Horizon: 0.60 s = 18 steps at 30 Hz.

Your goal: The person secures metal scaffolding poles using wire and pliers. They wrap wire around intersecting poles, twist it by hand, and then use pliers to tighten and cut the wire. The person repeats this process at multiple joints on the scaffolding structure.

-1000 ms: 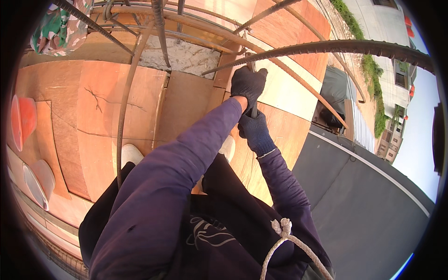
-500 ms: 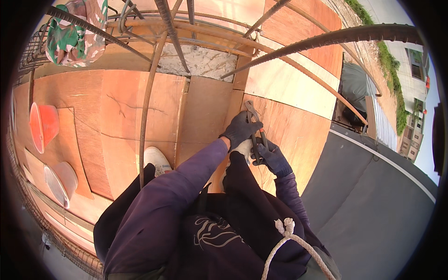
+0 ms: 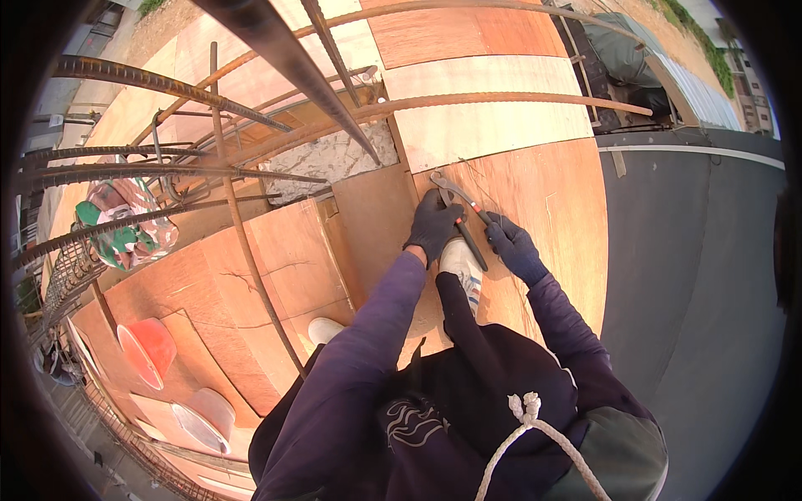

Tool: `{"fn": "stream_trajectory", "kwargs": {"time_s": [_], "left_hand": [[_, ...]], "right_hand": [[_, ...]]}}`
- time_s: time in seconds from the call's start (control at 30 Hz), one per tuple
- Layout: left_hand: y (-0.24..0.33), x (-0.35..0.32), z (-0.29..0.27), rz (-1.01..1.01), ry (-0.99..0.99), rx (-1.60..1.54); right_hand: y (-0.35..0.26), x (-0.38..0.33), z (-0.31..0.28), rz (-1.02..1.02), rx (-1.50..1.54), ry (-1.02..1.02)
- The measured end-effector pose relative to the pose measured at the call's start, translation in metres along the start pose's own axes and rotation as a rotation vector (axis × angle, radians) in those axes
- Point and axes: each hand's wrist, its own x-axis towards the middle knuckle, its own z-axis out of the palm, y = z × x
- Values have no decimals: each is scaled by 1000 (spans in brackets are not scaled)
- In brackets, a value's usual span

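Observation:
Metal pincers [image 3: 459,192] with dark grips and orange-red bands are held low over the plywood, their handles spread apart. My right hand [image 3: 515,248], in a dark glove, is closed round the end of the right handle. My left hand [image 3: 434,225], also gloved, is closed at the other handle, close below the jaws; its palm side is hidden. The jaws are beside the edge of a plywood sheet [image 3: 543,196]. Whether they grip a nail or wire is too small to tell. My white shoe [image 3: 459,260] is just below the pincers.
Rusty rebar [image 3: 510,102] crosses ahead, and more bars slant on the left. A rough concrete patch [image 3: 338,154] lies beyond my hands. An orange-red bucket [image 3: 149,351], a pale bucket [image 3: 207,417] and a camouflage cloth [image 3: 125,221] are left. A dark grey surface [image 3: 668,250] borders the right.
My right hand has moved outward from the left, and the pincers' handles have spread. My view has turned, so the buckets and rebar appear shifted and tilted.

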Motion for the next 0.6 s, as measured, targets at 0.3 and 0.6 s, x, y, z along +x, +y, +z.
{"fn": "stream_trajectory", "kwargs": {"time_s": [0.3,0.6], "left_hand": [[9,16,1,153,209,859],[45,-28,-37,334,500,776]], "right_hand": [[-19,24,-63,-41,-706,352],[-102,77,-30,-604,-702,577]]}}
